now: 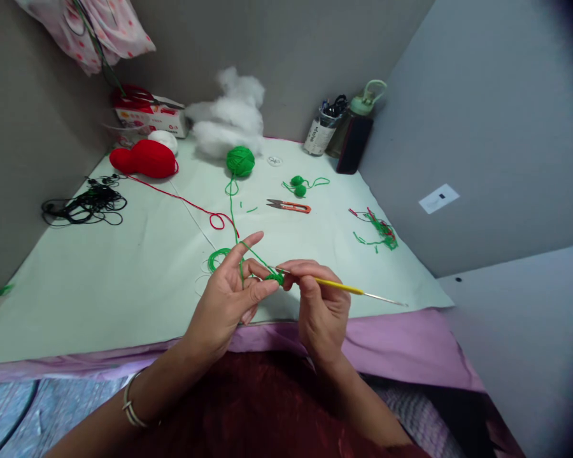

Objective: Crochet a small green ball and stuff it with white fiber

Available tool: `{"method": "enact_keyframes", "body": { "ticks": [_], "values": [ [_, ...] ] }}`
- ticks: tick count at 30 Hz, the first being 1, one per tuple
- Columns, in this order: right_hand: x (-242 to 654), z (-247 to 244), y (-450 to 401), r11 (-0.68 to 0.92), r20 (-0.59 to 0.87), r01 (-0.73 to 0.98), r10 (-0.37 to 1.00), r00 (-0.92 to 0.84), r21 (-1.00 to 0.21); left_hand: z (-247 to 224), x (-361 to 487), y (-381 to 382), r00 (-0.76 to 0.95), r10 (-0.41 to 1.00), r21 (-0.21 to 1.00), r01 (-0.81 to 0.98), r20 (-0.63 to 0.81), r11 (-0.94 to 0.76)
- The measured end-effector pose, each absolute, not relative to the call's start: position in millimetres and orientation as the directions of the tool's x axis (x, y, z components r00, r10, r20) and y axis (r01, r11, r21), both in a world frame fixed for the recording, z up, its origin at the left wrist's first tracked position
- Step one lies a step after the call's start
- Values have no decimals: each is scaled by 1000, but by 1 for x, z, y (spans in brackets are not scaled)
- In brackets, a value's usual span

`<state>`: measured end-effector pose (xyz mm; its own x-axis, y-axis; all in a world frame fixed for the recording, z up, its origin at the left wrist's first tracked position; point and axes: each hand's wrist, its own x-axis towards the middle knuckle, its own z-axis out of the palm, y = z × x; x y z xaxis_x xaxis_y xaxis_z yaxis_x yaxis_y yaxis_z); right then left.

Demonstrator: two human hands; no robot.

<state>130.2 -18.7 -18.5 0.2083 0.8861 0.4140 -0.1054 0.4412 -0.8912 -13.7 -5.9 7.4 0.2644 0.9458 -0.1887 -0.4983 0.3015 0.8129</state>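
My left hand (236,286) pinches a small green crochet piece (275,277) between thumb and fingers, with green yarn looped over its raised index finger. That strand runs back to a green yarn ball (240,161) on the table. In my right hand (321,305) is a crochet hook (339,285) with a yellow handle and metal ends, gripped like a pencil. Its left tip meets the green piece; the other end points right. Fingers partly hide the stitches. A coil of green yarn (218,259) lies just behind my left hand.
Orange thread snips (289,206) and two small green balls (298,186) lie beyond my hands. Red yarn (146,159), black cord (88,202) and white stuffing (232,117) are farther left. Yarn scraps (382,230), a phone (354,145), a pen cup (321,132) and a bottle (363,102) stand or lie right.
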Motion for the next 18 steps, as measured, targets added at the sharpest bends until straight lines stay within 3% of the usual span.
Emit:
{"method": "enact_keyframes", "body": {
  "ticks": [7, 18],
  "values": [
    [131, -21, -15, 334, 291, -234, 936, 199, -913, 7, -15, -5, 263, 943, 793, -522, -202, 315],
    [134, -14, -14, 336, 294, -348, 941, 170, -875, 11, -16, -2, 258, 944, 814, -491, -205, 311]
  ]
}}
